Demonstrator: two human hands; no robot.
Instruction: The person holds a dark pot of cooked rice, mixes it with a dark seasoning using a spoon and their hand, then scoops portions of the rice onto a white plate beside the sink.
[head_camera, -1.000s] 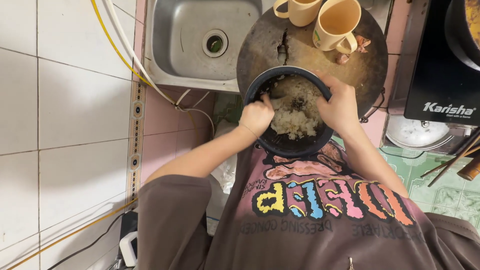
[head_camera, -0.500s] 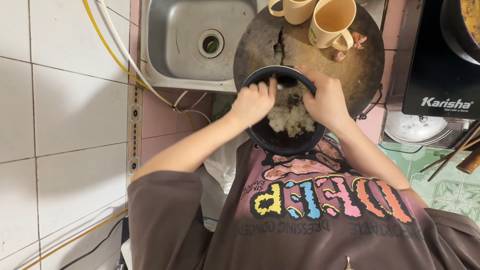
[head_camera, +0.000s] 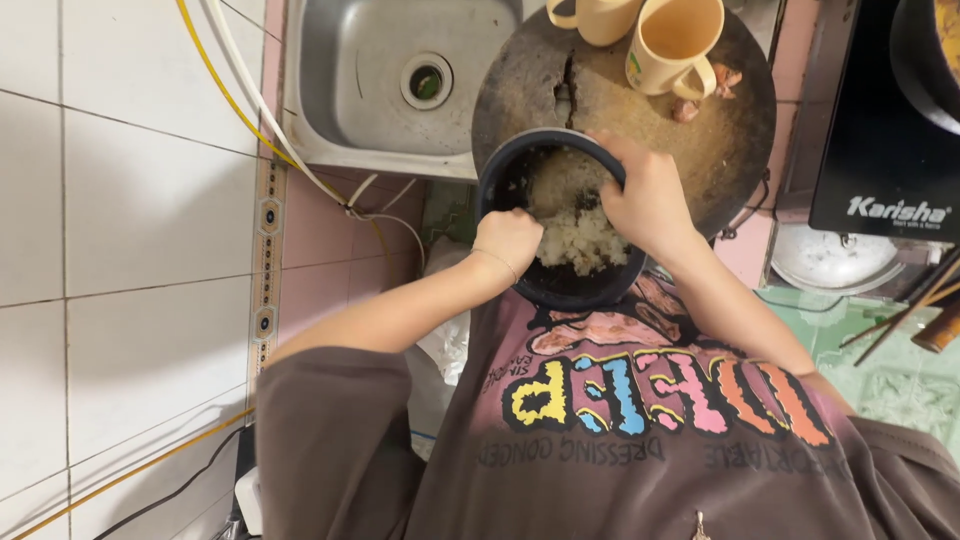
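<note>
A black round pot (head_camera: 556, 291) with a clump of cooked white rice (head_camera: 578, 238) inside is held in front of my chest, its far edge over a round dark wooden chopping board (head_camera: 735, 150). My left hand (head_camera: 510, 240) grips the pot's left rim, fingers curled over the edge. My right hand (head_camera: 648, 196) lies over the right and far rim, its fingers hooked on the edge just above the rice. Whether the fingers touch the rice I cannot tell.
A steel sink (head_camera: 375, 95) with a drain sits to the left of the board. Two beige cups (head_camera: 678, 42) stand at the board's far side beside small food scraps (head_camera: 705, 92). A black cooktop (head_camera: 880, 140) is at the right. White tiled wall and hoses (head_camera: 235, 75) are at the left.
The pot has shifted slightly further onto the board. My left hand slid from the near rim to the left rim. My right hand moved further over the far rim.
</note>
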